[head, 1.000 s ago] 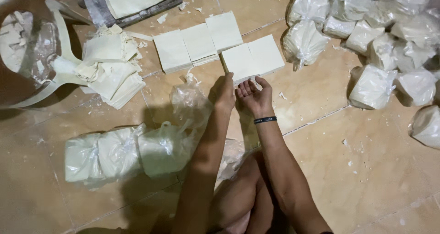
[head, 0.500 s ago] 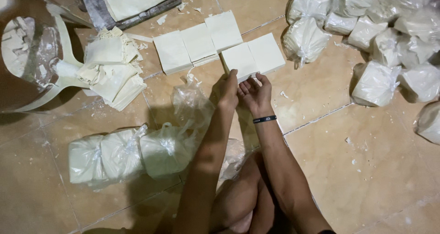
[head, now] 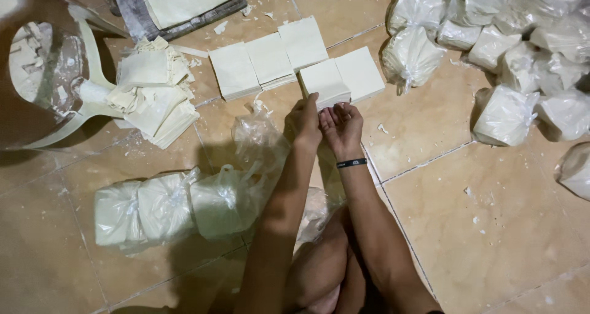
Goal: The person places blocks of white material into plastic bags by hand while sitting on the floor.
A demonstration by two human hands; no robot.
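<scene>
Setting: a person sits on a tan tiled floor (head: 504, 228), seen from above by the head camera, both forearms stretched forward.
Left hand (head: 305, 120): it rests at the near edge of a stack of pale square sheets (head: 326, 83); the fingers curl onto the stack's edge, apparently pinching a few sheets, though the exact grip is hidden by the back of the hand.
Right hand (head: 342, 124): just beside the left, wearing a dark wristband (head: 351, 162); the fingers are loosely bent and touch the same stack's near edge, holding nothing separate.
Sheet stacks: five stacks lie in a row on the floor ahead of the hands; the worked one sits second from the right, touching its neighbour (head: 361, 73).
Nearby: an empty clear plastic bag (head: 258, 135) lies just left of the left wrist; three filled, tied bags (head: 166, 206) sit farther left; many more filled bags (head: 504, 37) pile up at the right; trimmed scraps (head: 153, 99) lie by a cutting board (head: 178, 6).
Risk: the thin sheets probably cling together, so an uneven pinch could lift the wrong count or tear a corner; dragging the stack could skew the neighbour beside it.
</scene>
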